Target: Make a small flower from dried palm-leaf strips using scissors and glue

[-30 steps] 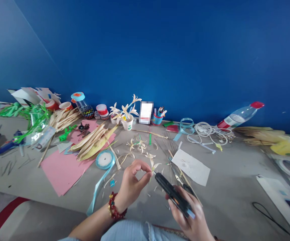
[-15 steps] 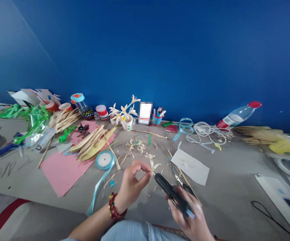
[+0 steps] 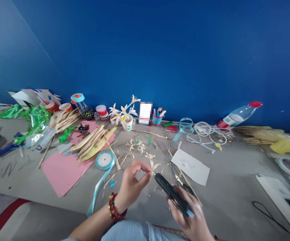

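Note:
My left hand (image 3: 135, 180), with a beaded bracelet at the wrist, pinches the base of a small pale flower (image 3: 154, 165) between thumb and forefinger. My right hand (image 3: 189, 209) is wrapped round a black glue gun (image 3: 171, 192), whose metal tip is at the flower's base beside my left fingertips. Whether the tip touches the flower is too small to tell. More pale flowers (image 3: 138, 144) lie on the grey table just beyond. Behind them, a white cup (image 3: 127, 124) holds several similar flowers on stems.
A ribbon roll (image 3: 104, 160) and pink paper (image 3: 62, 174) lie to the left, near dried husks (image 3: 92, 142). Scissors (image 3: 185, 185) and a white card (image 3: 191, 167) lie right of centre. A plastic bottle (image 3: 239, 115) leans at the back right.

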### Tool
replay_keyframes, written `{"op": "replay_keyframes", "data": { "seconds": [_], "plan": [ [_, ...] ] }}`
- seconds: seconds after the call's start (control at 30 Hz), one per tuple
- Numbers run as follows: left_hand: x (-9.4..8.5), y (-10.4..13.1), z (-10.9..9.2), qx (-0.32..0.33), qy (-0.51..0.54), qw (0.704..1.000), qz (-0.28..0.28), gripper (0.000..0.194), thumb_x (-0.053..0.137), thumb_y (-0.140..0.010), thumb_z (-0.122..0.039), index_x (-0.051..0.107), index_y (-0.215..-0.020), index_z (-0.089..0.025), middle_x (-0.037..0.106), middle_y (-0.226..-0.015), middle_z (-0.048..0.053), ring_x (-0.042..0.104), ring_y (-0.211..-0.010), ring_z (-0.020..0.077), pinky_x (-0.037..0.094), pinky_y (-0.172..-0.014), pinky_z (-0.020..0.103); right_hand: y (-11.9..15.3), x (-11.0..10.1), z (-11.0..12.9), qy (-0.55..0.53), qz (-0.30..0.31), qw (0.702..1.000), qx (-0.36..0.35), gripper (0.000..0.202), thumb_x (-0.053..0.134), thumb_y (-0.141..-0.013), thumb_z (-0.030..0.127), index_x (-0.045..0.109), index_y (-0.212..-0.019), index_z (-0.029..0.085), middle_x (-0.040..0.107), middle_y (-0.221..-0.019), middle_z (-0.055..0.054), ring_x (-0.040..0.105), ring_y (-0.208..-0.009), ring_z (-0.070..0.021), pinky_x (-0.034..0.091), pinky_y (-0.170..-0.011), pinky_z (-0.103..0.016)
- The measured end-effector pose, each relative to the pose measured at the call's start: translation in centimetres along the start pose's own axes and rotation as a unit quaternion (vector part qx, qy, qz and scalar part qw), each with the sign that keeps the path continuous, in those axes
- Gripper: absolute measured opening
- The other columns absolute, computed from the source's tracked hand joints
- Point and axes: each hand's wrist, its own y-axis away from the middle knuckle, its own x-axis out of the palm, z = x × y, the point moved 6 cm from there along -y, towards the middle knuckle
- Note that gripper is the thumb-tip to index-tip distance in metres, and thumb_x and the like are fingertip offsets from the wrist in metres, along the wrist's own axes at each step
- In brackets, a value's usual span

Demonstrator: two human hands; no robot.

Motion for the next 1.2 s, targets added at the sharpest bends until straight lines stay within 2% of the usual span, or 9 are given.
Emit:
{"op": "replay_keyframes", "data": {
  "seconds": [0.1, 0.27, 0.83, 1.03, 1.2],
  "plan": [
    [0.02, -0.07, 0.07, 0.000, 0.002, 1.000, 0.003, 0.011, 0.064, -0.084, -0.019, 0.063, -0.073, -0.018, 0.068, -0.080, 0.005, 0.065, -0.079, 0.0192, 0.049, -0.077, 0.031, -0.02, -0.08, 0.03, 0.005, -0.009, 1.000, -0.002, 0.015, 0.054, -0.088, 0.027, 0.057, -0.102, 0.023, 0.072, -0.079, -0.007, 0.071, -0.062, -0.0237, 0.058, -0.057, -0.030],
    [0.04, -0.01, 0.15, -0.005, -0.002, 1.000, 0.004, 0.012, 0.064, -0.084, -0.018, 0.063, -0.072, -0.018, 0.067, -0.079, 0.005, 0.064, -0.079, 0.0193, 0.049, -0.077, 0.031, 0.03, 0.09, 0.00, 0.001, 0.011, 1.000, 0.006, 0.010, 0.052, -0.089, 0.025, 0.057, -0.097, 0.023, 0.071, -0.076, -0.006, 0.071, -0.063, -0.0234, 0.057, -0.055, -0.029],
    [0.10, 0.07, 0.25, 0.002, 0.006, 1.000, 0.003, 0.010, 0.063, -0.084, -0.017, 0.062, -0.074, -0.017, 0.067, -0.080, 0.005, 0.064, -0.079, 0.0185, 0.048, -0.077, 0.030, -0.21, -0.06, 0.13, 0.010, 0.000, 1.000, 0.003, 0.009, 0.052, -0.090, 0.026, 0.055, -0.098, 0.024, 0.070, -0.075, -0.004, 0.069, -0.061, -0.0206, 0.057, -0.055, -0.026],
    [0.09, 0.08, 0.22, -0.005, 0.009, 1.000, 0.005, 0.011, 0.063, -0.084, -0.017, 0.062, -0.074, -0.018, 0.066, -0.079, 0.005, 0.063, -0.079, 0.0181, 0.048, -0.078, 0.029, 0.05, 0.02, -0.07, 0.007, -0.001, 1.000, -0.001, 0.012, 0.053, -0.089, 0.025, 0.056, -0.100, 0.023, 0.071, -0.078, -0.005, 0.071, -0.065, -0.0223, 0.057, -0.057, -0.028],
    [0.07, 0.23, 0.54, -0.019, 0.026, 0.999, 0.004, 0.010, 0.064, -0.084, -0.019, 0.063, -0.074, -0.018, 0.066, -0.079, 0.005, 0.063, -0.080, 0.0186, 0.047, -0.078, 0.030, -0.04, 0.06, -0.39, -0.023, 0.006, 1.000, 0.020, 0.011, 0.054, -0.087, 0.022, 0.057, -0.098, 0.023, 0.070, -0.073, -0.003, 0.069, -0.056, -0.0191, 0.056, -0.053, -0.026]
  ]
}}
